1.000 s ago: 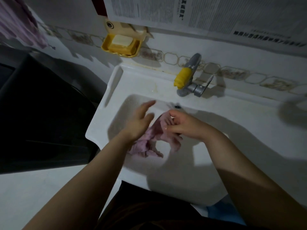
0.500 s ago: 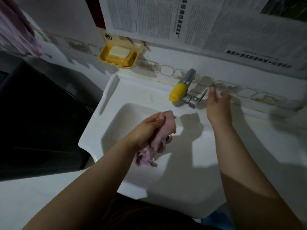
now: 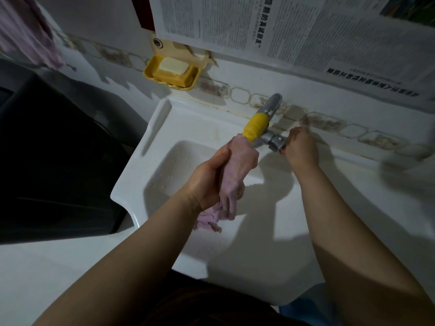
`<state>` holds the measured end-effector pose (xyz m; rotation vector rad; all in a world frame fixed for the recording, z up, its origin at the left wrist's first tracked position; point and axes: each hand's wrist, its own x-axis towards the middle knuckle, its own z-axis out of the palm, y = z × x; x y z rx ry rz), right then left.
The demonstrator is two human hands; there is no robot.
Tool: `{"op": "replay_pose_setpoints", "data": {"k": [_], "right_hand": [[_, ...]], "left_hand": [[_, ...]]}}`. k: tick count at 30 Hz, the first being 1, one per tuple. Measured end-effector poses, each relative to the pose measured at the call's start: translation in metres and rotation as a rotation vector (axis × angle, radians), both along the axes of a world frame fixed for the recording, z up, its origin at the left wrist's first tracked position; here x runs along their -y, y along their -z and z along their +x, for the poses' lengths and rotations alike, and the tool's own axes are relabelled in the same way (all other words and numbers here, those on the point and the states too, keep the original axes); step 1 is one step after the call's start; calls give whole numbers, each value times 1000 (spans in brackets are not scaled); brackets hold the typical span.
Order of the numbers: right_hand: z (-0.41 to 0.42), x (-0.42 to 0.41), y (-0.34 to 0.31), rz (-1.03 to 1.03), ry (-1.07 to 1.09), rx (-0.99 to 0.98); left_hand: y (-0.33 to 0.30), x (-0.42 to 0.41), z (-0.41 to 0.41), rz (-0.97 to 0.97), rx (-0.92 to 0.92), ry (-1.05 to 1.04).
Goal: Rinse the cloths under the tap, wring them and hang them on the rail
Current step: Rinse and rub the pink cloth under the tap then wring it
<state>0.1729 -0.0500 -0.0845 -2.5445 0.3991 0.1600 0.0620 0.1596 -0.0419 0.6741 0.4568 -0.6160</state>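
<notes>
The rinse step is in hand: the left hand (image 3: 207,182) grips the pink cloth (image 3: 237,170) just under the yellow spout (image 3: 255,125), the right hand (image 3: 301,149) curls its fingers on the tap handle (image 3: 275,143), which I think must be turned next.

left hand (image 3: 207,182) raised cloth (image 3: 237,170) to tap spout (image 3: 255,125); right hand (image 3: 301,149) now on handle.

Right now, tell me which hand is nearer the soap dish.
Left. The left hand grips the pink cloth below the yellow soap dish; the right hand is farther right, at the tap handle.
</notes>
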Motion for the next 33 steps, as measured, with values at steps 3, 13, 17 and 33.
{"op": "replay_pose_setpoints", "data": {"k": [3, 13, 17, 33], "right_hand": [[-4, 2, 8, 65, 22, 44], [-7, -2, 16, 243, 131, 82], [-5, -2, 13, 279, 190, -48], [-91, -100, -34, 752, 2, 19]], "left_hand": [[-4, 3, -1, 1, 18, -4], [-8, 3, -3, -3, 86, 40], [-9, 3, -2, 3, 66, 41], [15, 5, -7, 857, -10, -79]]}}
